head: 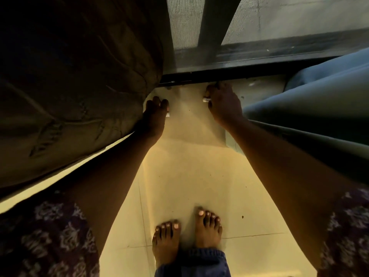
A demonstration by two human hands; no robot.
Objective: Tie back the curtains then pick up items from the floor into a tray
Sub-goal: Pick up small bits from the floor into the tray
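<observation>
Both hands reach the floor at twelve o'clock, right hand (223, 104) pinching a small pale item (206, 99), left hand (154, 114) gripping another (167, 114); both look light and stiff, best nipped at their ends.

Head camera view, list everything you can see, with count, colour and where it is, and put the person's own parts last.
Curtain: one, dark brownish, patterned, left side.
Curtain: one, grey-blue, right side.
Window screen: one, grey mesh with dark frame, top centre.
Sill track: one, dark, across the middle below the screen.
Floor tiles: pale yellow, centre and bottom.
Small items: two, whitish, one under each hand; too small to identify.
Left hand: beside the dark curtain, fingers on a whitish item.
Right hand: near the sill, pinching a whitish item.
Feet: two, bare, bottom centre.
Sleeves: two, purple patterned, bottom corners.
</observation>
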